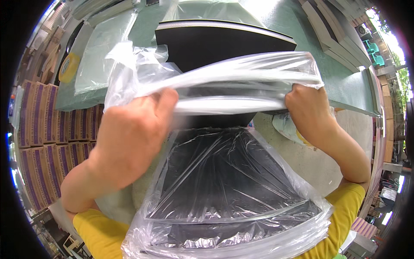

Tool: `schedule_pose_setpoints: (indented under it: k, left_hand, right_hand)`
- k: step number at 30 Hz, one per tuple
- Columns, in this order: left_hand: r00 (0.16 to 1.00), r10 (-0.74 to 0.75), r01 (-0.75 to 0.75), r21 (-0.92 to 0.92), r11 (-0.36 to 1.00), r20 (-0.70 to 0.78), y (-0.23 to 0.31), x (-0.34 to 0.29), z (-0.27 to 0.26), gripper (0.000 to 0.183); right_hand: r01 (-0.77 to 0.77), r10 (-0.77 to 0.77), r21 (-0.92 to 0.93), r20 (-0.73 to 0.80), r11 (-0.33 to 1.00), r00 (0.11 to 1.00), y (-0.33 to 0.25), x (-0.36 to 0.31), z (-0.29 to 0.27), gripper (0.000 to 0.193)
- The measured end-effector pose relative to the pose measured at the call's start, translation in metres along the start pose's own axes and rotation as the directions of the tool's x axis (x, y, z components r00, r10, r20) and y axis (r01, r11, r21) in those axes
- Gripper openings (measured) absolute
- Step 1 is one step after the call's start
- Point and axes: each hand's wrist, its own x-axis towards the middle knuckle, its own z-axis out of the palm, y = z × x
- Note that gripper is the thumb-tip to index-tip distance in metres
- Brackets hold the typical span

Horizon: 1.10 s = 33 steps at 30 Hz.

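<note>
Between my two closed hands a clear plastic bag is stretched sideways, its edge folded into bands. My left hand, a little blurred, grips it at the left, where loose plastic bunches up above the knuckles. At the other end my right hand is closed on the bag in a fist. Behind the bag lies a stack of black boards with pale layers along its far edge. Its near part is mostly hidden by the plastic. Closest to my body, below both hands, is a pile of black boards wrapped in clear plastic.
The green table ends just ahead of me. Yellow tape and flat clear bags lie at its left, thick board stacks at its right. Brown cartons are piled on the left. Green stools stand far right.
</note>
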Motion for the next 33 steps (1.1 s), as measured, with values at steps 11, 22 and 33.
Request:
schedule_pose_setpoints:
  k: [11,22,33]
  left_hand:
    - [0.866,0.492,-0.338,-0.620,0.708,0.090,0.006,-0.025,0.045,0.006]
    - [0.717,-0.426,0.190,-0.434,0.881,-0.551,-0.064,0.045,0.063,0.053]
    - [0.801,-0.518,0.087,-0.797,0.598,-0.301,-0.051,0.036,0.034,0.030]
  right_hand:
    - [0.268,0.562,0.826,-0.541,0.496,0.625,0.040,0.010,-0.029,0.024]
    - [-0.015,0.581,0.691,-0.595,0.722,0.556,0.016,0.046,0.038,0.068]
    - [0.209,0.718,0.978,-0.125,-0.029,0.685,0.036,0.004,0.041,0.035]
